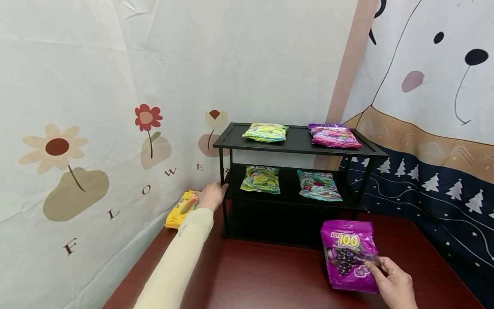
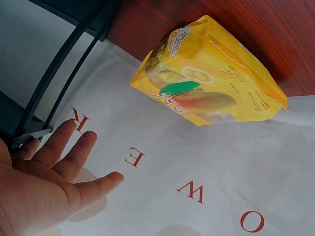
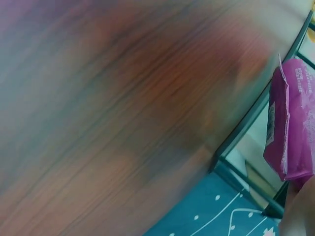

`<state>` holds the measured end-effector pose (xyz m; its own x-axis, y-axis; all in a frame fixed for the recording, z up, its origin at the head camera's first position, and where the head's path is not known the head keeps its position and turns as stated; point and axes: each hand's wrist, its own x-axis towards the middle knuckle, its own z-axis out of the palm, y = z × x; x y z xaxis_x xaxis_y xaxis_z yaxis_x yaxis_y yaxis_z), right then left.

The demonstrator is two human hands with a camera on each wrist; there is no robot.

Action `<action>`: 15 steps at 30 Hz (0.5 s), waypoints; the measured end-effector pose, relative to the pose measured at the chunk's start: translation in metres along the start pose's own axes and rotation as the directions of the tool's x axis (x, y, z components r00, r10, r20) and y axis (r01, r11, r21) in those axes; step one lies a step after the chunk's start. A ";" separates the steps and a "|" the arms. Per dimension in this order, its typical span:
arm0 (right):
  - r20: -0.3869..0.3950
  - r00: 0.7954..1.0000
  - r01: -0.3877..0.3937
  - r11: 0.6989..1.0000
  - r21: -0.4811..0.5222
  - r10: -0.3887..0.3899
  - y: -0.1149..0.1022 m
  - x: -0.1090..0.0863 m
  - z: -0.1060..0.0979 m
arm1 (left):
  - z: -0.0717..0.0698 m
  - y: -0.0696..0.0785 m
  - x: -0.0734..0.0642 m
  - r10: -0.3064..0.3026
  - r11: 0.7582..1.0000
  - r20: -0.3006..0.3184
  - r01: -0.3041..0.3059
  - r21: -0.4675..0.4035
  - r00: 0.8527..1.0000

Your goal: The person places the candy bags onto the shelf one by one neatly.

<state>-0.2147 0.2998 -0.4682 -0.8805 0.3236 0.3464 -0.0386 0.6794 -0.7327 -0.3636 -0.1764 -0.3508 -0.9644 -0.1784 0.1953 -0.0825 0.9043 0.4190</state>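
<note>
My right hand [image 1: 394,282] pinches the lower right edge of a purple candy bag [image 1: 349,253], printed "LOT 100" with dark grapes. The bag is held upright above the table, in front of a black tiered rack [image 1: 295,198]. In the right wrist view the purple bag [image 3: 299,120] shows its side seam. My left hand [image 1: 211,196] touches the rack's front left post. The left wrist view shows that hand [image 2: 47,184] with its fingers loosely extended beside the black frame. A yellow candy bag [image 2: 211,78] with a mango picture stands near it, apart from the fingers.
On the rack's top tier lie a yellow-green bag [image 1: 265,132] and a pink-purple bag [image 1: 335,136]. The middle tier holds a green-yellow bag [image 1: 261,179] and a teal-red bag [image 1: 319,186]. Printed cloth [image 1: 96,86] hangs behind the reddish-brown table [image 1: 266,274].
</note>
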 end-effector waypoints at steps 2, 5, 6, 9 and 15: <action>0.010 1.000 0.024 1.000 0.007 -0.024 -0.003 0.000 0.004 | 0.000 0.000 0.000 -0.001 1.000 0.001 0.001 0.003 1.000; 0.022 0.999 0.047 0.999 0.021 -0.047 -0.007 -0.001 0.011 | 0.001 0.000 0.000 -0.002 1.000 0.007 0.002 0.007 1.000; 0.029 0.998 0.051 0.998 0.035 -0.052 -0.009 -0.001 0.013 | 0.001 0.000 0.000 -0.004 1.000 0.009 0.004 0.009 1.000; 0.047 0.997 0.055 0.996 0.069 -0.058 -0.013 0.001 0.019 | 0.001 0.000 0.000 -0.007 1.000 0.009 0.007 0.014 1.000; 0.140 0.990 -0.034 0.989 0.145 0.013 -0.020 0.006 0.027 | 0.002 -0.001 0.001 -0.012 1.000 0.011 0.012 0.007 1.000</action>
<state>-0.2315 0.2706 -0.4678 -0.9385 0.2369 0.2510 -0.0770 0.5653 -0.8213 -0.3653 -0.1765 -0.3525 -0.9659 -0.1853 0.1806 -0.0959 0.9047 0.4152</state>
